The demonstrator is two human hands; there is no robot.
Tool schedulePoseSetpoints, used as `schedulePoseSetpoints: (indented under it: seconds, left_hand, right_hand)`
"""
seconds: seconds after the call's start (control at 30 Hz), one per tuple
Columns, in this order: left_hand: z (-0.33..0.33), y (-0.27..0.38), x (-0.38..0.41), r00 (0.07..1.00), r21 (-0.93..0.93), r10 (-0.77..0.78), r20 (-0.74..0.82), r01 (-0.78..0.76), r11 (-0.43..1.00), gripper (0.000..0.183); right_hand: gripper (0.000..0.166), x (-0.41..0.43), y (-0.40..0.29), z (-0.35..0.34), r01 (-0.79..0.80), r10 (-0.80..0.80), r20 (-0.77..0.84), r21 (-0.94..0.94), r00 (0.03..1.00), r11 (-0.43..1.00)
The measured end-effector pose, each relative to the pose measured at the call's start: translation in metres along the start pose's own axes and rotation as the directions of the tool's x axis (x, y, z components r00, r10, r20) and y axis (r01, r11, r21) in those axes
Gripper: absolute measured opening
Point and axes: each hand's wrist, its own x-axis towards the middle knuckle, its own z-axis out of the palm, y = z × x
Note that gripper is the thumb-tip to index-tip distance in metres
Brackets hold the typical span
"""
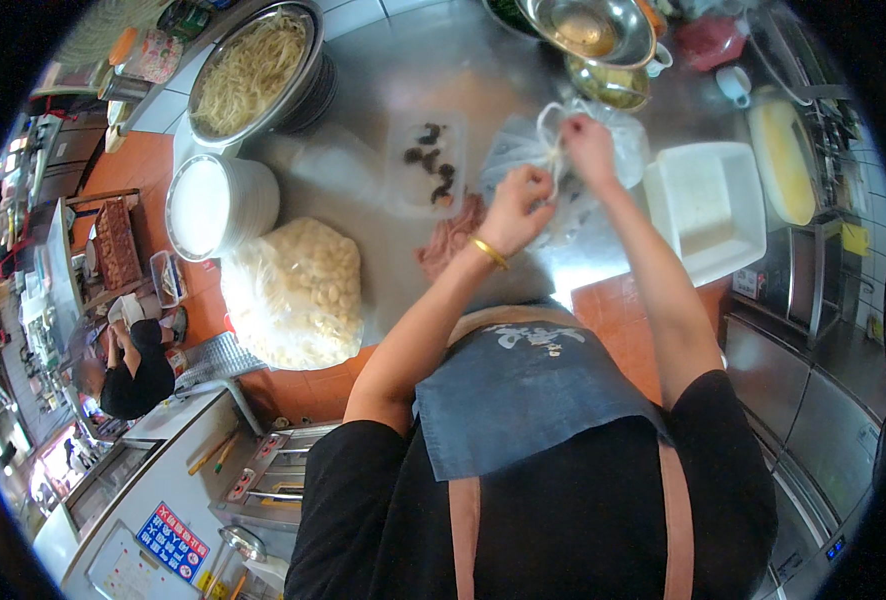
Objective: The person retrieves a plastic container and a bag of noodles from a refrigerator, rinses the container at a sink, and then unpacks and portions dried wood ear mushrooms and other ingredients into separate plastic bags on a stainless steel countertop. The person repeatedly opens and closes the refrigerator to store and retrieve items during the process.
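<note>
A clear plastic bag (514, 146) lies on the steel counter, its neck gathered and bound with white string (553, 156). From above, my right hand (589, 146) pinches the string near its loop. My left hand (519, 206), below a gold bangle, has its fingertips curled at the string's lower end. What the bag holds is hard to make out. Close to my left wrist lies a heap of pinkish sliced raw meat (450, 234). Left of the bag, a clear plastic tray (398, 161) carries dark pieces that look like mushrooms.
An empty white bin (747, 217) stands at right. Bean sprouts fill a steel bowl (304, 41) at upper left, above stacked white plates (203, 206) and a bag of pale round pieces (300, 292). Steel bowls (642, 37) stand at the back. Farther left, a person (139, 379) sits.
</note>
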Motion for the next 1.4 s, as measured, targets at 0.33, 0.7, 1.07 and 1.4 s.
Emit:
schedulePoseSetpoints:
  seconds: [0.33,0.7,1.07,1.4]
  left_hand:
    - [0.015,-0.043,0.003,0.953,0.445,-0.205,-0.222,0.286,0.849,0.051]
    - [-0.057,-0.036,-0.006,0.917,0.443,-0.135,-0.375,0.305,0.843,0.017]
    - [-0.052,-0.005,-0.023,0.860,0.498,0.079,0.504,-0.364,0.787,0.018]
    - [-0.065,0.011,-0.039,0.923,0.703,-0.011,0.385,-0.286,0.651,0.011]
  right_hand:
    - [0.027,-0.037,-0.011,0.006,0.248,-0.276,0.311,0.125,0.910,0.961]
    - [0.028,-0.007,0.030,-0.040,0.009,-0.017,0.251,0.033,0.968,0.999]
    - [0.017,-0.011,-0.016,-0.020,0.137,-0.144,0.345,0.043,0.927,0.990]
    - [0.019,-0.007,-0.022,-0.033,-0.038,-0.151,0.373,0.455,0.915,0.890]
